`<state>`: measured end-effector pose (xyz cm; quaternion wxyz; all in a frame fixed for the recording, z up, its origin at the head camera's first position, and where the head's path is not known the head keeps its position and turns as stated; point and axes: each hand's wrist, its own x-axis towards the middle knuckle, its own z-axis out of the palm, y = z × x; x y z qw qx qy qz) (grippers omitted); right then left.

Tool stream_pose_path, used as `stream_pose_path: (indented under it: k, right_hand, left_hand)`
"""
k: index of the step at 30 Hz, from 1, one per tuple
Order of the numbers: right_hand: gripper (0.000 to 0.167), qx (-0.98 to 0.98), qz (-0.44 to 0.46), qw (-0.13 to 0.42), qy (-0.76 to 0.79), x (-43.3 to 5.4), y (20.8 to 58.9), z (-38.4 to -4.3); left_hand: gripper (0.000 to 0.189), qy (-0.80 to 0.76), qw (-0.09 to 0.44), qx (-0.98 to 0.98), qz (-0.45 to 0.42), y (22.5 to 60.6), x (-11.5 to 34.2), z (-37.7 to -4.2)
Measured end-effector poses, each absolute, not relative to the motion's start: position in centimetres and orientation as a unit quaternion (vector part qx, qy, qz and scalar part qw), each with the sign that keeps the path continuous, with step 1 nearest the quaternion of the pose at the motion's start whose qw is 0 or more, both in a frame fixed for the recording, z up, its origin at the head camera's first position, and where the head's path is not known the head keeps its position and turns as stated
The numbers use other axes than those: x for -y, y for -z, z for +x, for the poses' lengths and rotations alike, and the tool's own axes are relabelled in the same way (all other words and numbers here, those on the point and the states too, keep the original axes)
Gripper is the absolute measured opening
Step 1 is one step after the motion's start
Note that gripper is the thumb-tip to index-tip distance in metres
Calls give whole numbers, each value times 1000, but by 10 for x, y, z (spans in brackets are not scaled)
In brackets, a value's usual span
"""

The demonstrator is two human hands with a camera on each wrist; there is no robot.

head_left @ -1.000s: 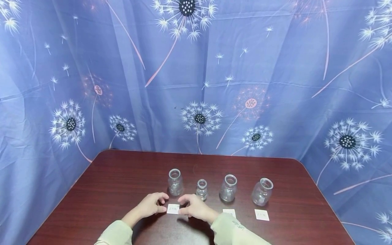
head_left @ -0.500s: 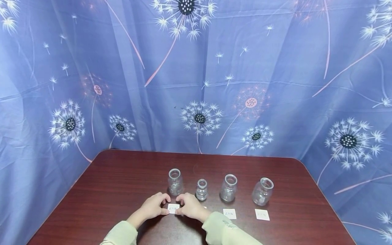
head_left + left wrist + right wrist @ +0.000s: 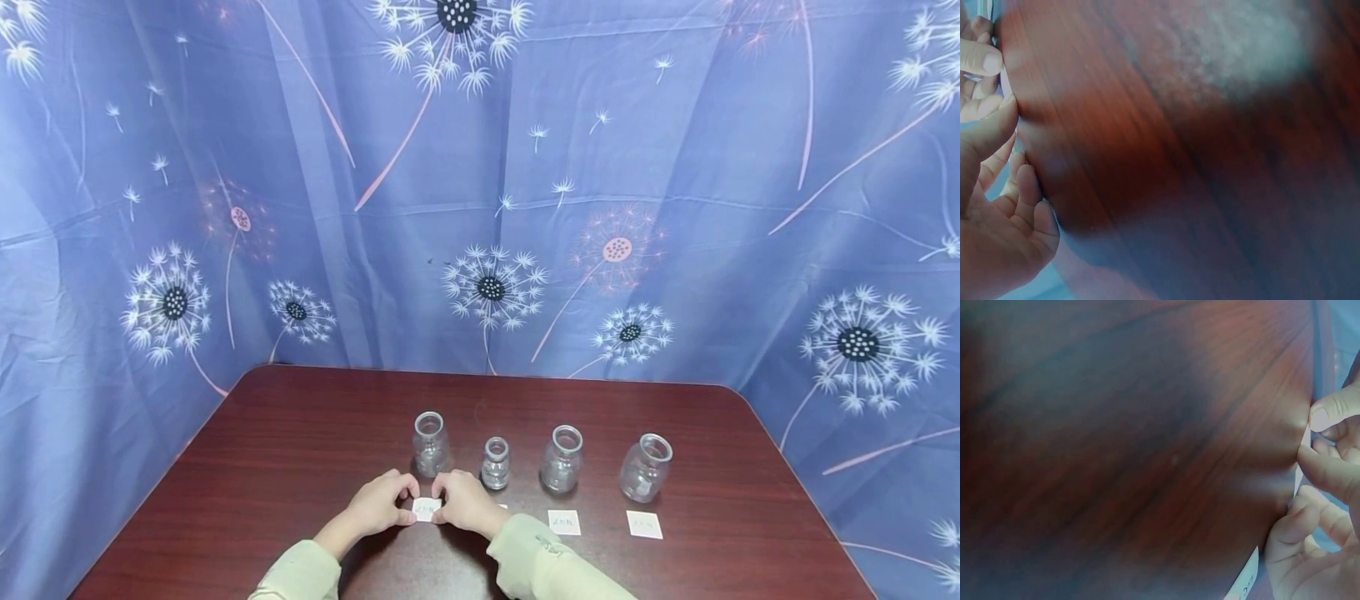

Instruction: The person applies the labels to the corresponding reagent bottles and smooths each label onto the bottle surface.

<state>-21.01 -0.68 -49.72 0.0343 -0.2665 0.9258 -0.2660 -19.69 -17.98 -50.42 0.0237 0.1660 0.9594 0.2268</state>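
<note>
A small white paper card (image 3: 427, 509) with handwriting lies on the table in the head view, just in front of the leftmost glass jar (image 3: 431, 450). My left hand (image 3: 377, 504) holds its left side, thumb at the near corner and curved forefinger at the far one. On the opposite side, my right hand (image 3: 467, 504) holds the card the same way. From the right wrist, the card shows as a thin white strip (image 3: 1298, 478) between the thumbs. Both palms are hidden in the head view.
To the right stand a smaller glass jar (image 3: 495, 467) and two larger jars, one middle (image 3: 562, 465) and one far right (image 3: 645, 473). White cards lie before the middle jar (image 3: 564, 522) and right jar (image 3: 645, 524); my right hand mostly hides another. A blue curtain (image 3: 375, 208) surrounds the dark red table (image 3: 315, 417).
My right hand has shifted left and my left hand slightly right, so both have closed in on the card's sides. The card partly covered by my right sleeve now shows fully; the jars stay put.
</note>
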Motion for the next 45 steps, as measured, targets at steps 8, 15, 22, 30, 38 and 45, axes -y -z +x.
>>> stream_pose_path:
  k: [8,15,22,30,38,45]
  right_hand:
    - [24,-924,-267,38,270,6,498,-210]
    - [24,-925,-266,38,269,5,500,-210]
    - [24,-925,-269,28,266,4,499,-209]
    - [29,-926,-251,31,279,6,497,-205]
    - [21,-912,-223,20,345,8,499,-202]
    - [17,-880,-206,25,427,6,501,-200]
  left_hand:
    - [29,-224,27,-960,164,504,179,-197]
    - [28,-230,29,-959,166,504,179,-197]
    - [26,-232,26,-957,173,502,178,-196]
    - [29,-234,15,-957,173,503,179,-194]
    - [27,-255,9,-953,165,507,178,-193]
    - [22,-316,13,-937,147,504,175,-188]
